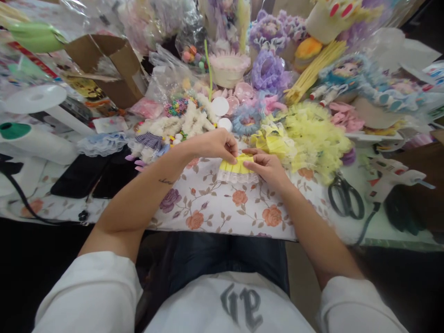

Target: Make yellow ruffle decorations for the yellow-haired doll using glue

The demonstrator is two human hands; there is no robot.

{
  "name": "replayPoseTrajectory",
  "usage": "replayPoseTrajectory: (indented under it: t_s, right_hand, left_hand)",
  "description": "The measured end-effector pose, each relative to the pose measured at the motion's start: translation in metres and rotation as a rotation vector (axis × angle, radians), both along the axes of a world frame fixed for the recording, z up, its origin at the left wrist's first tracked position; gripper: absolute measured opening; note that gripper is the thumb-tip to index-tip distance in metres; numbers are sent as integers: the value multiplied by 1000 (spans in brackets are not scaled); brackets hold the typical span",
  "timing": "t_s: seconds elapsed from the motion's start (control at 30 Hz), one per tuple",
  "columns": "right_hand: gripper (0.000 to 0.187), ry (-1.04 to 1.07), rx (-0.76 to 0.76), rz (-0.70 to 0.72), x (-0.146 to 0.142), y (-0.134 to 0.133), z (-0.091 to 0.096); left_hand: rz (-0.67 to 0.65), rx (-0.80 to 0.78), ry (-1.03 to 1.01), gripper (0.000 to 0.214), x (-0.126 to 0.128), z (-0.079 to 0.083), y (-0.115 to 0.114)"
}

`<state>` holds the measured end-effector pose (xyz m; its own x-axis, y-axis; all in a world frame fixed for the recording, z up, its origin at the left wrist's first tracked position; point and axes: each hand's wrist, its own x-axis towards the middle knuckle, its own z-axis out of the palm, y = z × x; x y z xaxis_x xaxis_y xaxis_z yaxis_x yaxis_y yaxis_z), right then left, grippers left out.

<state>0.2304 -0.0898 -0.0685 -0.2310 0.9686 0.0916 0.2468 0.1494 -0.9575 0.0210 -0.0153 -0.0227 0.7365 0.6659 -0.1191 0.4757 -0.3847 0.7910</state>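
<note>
A small yellow pleated doll skirt (239, 170) with a white lace hem lies at the middle of the flowered cloth. My left hand (219, 145) comes over it from the left, thumb and fingers pinched on its upper edge. On the other side my right hand (266, 167) grips the skirt near its waist, thumb on top. Just behind my right hand are more yellow lace-trimmed pieces (274, 140) and a heap of yellow tulle (314, 134).
Black scissors (346, 196) and a white glue gun (390, 178) lie at the right. Two dark phones (81, 173) rest at the left, near a large thread cone (38, 141). Dolls, a cardboard box (109, 69) and a white basket (229, 69) crowd the back.
</note>
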Motion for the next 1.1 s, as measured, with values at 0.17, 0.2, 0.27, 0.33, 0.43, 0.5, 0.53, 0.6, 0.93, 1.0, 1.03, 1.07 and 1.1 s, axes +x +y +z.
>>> replayPoseTrajectory:
  t_s: [0.17,0.2,0.27,0.33,0.43,0.5,0.53,0.6,0.93,1.0,1.03,1.07,1.1]
  right_hand:
    - [47,2,-41,-13,2,1,-3]
    - [47,0,-49,-14,2,1,-4]
    - [46,-11,-58,-8,3,1,-5]
    - [44,-14,-60,0,4,0,-7]
    - [40,-6,-61,5,4,0,-8]
    - [40,-15,-59,1,3,-1,-8]
    - [40,-25,-55,-4,2,-1,-7]
    - [42,-44,-51,-19,1,-2,-7]
    - [34,-69,-62,22,4,-2,-8]
    - [32,-90,-83,18,5,-1,-8]
    - [32,-96,-91,13,5,-1,-8]
    - [33,-99,-96,9,5,-1,-9]
    - [34,-99,-98,5,5,-1,-9]
  left_hand:
    - [-12,31,-22,13,4,-6,-4]
    - [-14,43,-17,13,4,-7,-4]
    - [-8,66,11,12,5,-7,-4]
    - [7,76,54,10,5,-6,-4]
    - [17,90,95,8,7,-5,-6]
    - [10,112,95,8,8,-4,-8]
    - [2,122,88,7,8,-4,-9]
    - [-10,121,74,7,8,-4,-9]
    - [-33,-87,-11,10,-1,-12,4]
    - [-50,-139,-24,12,-2,-15,6]
    - [-55,-156,-28,13,-2,-17,7]
    - [-55,-167,-31,13,-2,-18,7]
    - [-49,-172,-33,13,-2,-19,8]
